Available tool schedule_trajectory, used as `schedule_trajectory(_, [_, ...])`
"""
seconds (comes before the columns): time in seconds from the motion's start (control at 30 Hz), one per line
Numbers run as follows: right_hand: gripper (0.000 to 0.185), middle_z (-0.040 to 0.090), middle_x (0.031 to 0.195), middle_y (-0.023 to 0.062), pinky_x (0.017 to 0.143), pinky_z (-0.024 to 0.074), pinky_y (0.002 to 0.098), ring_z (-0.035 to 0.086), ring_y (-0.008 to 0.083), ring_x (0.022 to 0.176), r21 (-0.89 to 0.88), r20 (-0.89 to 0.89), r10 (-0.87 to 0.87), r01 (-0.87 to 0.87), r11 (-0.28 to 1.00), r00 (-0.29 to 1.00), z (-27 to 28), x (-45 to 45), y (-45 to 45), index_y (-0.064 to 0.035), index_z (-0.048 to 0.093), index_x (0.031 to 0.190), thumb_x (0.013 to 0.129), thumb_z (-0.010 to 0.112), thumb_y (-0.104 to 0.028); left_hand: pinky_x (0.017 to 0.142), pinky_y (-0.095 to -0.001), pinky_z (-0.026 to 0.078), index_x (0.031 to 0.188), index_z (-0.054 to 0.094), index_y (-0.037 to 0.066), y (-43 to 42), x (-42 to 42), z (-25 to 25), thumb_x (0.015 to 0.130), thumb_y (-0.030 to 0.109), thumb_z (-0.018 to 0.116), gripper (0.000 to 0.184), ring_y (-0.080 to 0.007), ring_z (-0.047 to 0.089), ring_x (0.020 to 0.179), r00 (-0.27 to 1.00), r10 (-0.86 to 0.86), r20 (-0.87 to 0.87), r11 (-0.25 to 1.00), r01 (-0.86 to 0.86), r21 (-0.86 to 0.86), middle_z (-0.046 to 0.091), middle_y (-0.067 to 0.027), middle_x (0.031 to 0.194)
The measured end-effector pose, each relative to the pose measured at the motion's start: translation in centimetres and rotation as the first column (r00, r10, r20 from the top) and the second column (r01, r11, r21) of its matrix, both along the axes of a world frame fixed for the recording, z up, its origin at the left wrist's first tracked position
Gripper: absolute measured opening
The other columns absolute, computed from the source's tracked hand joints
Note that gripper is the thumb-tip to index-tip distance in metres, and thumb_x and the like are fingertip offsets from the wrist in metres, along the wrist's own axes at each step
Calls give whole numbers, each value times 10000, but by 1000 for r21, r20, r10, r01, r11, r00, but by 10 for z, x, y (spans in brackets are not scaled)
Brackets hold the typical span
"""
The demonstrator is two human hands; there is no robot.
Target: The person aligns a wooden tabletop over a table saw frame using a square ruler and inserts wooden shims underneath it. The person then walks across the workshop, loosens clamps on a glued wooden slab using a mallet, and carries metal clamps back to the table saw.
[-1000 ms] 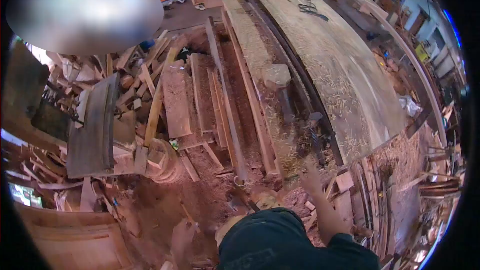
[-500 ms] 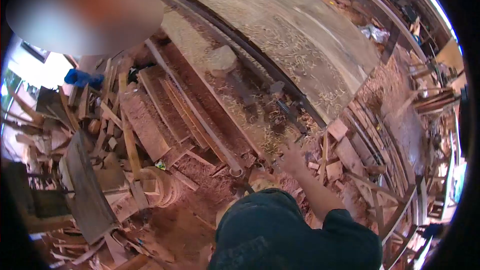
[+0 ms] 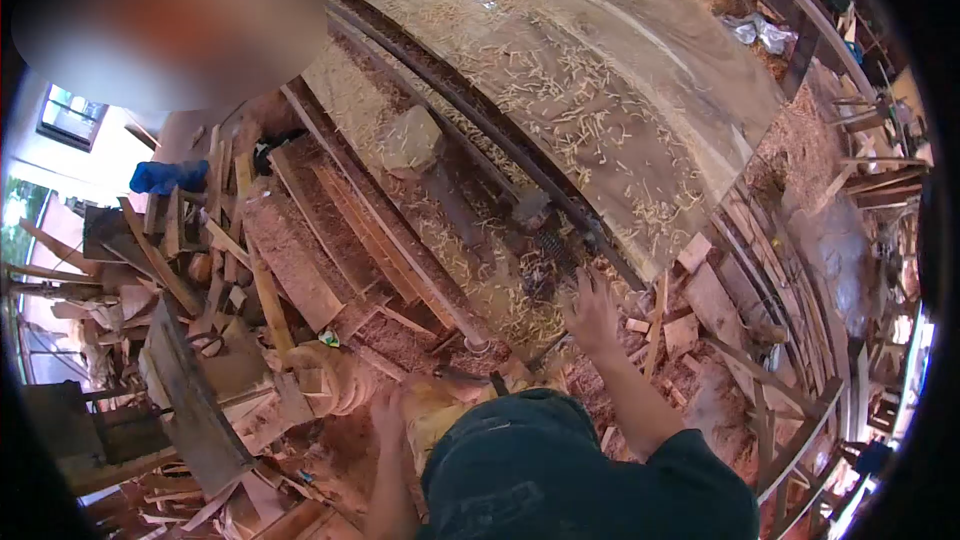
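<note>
My right hand [image 3: 594, 312] reaches over the near end of the workbench, its fingers spread beside a dark metal screw [image 3: 556, 250] among curly wood shavings. Nothing shows in it. Low down, near my yellowish clothing, is my left hand [image 3: 388, 410]; its fingers are too unclear to read. A pale wooden block [image 3: 411, 143], shaped like a mallet head, lies on the bench with its dark handle pointing toward me. Right of it, a long dark bar [image 3: 480, 120] runs along the edge of a wide wooden slab [image 3: 640, 90] scattered with shavings.
Dusty boards [image 3: 290, 250] lie left of the bench. Farther left is a heap of scrap wood [image 3: 180, 280] with a blue cloth [image 3: 168, 176]. Long planks [image 3: 770, 270] and a wooden frame [image 3: 800, 435] stand at the right.
The view has swung, shifting the bench up and left. My left hand has come from the lower left toward my body. My right hand shows beside the screw with its fingers spread.
</note>
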State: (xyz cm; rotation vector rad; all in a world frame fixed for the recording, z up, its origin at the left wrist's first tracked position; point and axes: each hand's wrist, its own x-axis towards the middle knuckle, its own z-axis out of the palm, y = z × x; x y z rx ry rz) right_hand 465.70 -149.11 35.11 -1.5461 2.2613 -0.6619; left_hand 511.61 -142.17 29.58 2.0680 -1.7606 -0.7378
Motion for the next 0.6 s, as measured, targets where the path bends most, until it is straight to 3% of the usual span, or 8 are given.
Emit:
schedule_trajectory(0.03, [573, 496, 1288, 244, 996, 411, 513, 477, 430, 1192, 23, -38, -8, 9, 1000, 999, -5, -2, -4, -39, 467, 1363, 859, 618, -266, 717, -312, 477, 960, 659, -42, -50, -48, 17, 908, 216, 617, 267, -158, 592, 782, 810, 377, -449, 924, -292, 247, 677, -95, 846])
schedule_trajectory(0.07, [547, 523, 1252, 245, 965, 432, 514, 511, 430, 1148, 42, -77, -18, 21, 999, 997, -8, -4, -8, -29, 482, 1341, 865, 609, -268, 718, -298, 476, 929, 650, -46, -89, -86, 46, 911, 223, 638, 270, -129, 584, 785, 919, 195, -343, 978, -159, 132, 657, -78, 826])
schedule_trajectory(0.13, [514, 563, 1195, 245, 918, 460, 517, 561, 427, 1083, 131, -91, -37, 49, 990, 995, -12, -8, -20, -23, 501, 1306, 875, 594, -287, 725, -306, 481, 949, 641, -47, -155, -145, 62, 905, 238, 660, 289, -138, 588, 784, 925, 52, -376, 999, -47, 21, 660, -86, 845])
schedule_trajectory(0.3, [465, 616, 1112, 229, 855, 489, 522, 621, 419, 983, 473, -48, -92, 104, 875, 995, -2, -8, -48, -56, 521, 1241, 887, 572, -354, 842, -323, 469, 1166, 580, -47, -274, -249, 32, 867, 294, 705, 471, -208, 614, 932, 850, 65, -523, 998, -52, 39, 666, -113, 971])
schedule_trajectory(0.33, [451, 623, 1093, 224, 852, 489, 520, 620, 424, 976, 468, -40, -106, 112, 877, 994, -3, -9, -50, -65, 523, 1237, 885, 578, -340, 853, -329, 466, 1181, 560, -48, -284, -270, 37, 844, 325, 728, 530, -222, 615, 960, 794, 88, -601, 994, -109, 2, 661, -123, 997])
schedule_trajectory(0.43, [416, 636, 1054, 215, 844, 487, 519, 617, 433, 967, 390, 23, -109, 91, 916, 994, -4, -5, -50, -86, 529, 1229, 875, 598, -293, 871, -342, 463, 1162, 552, -31, -306, -290, 32, 788, 373, 767, 591, -238, 609, 983, 948, 194, -251, 981, -192, 34, 650, -146, 1029])
schedule_trajectory(0.53, [388, 635, 1047, 221, 841, 481, 521, 608, 434, 982, 276, 84, -83, 57, 960, 993, 14, -4, -45, -86, 536, 1212, 862, 616, -234, 921, -419, 462, 1222, 480, -58, -318, -280, 47, 703, 344, 794, 728, -362, 596, 1077, 929, 217, -299, 959, -147, 241, 616, -233, 1137])
schedule_trajectory(0.6, [358, 629, 1047, 234, 842, 477, 520, 600, 436, 997, 255, 73, -101, 79, 964, 992, 19, 0, -42, -79, 544, 1183, 853, 623, -195, 901, -425, 465, 1191, 510, -39, -317, -256, 44, 696, 332, 782, 676, -360, 607, 1057, 888, 226, -401, 957, -126, 259, 633, -222, 1099])
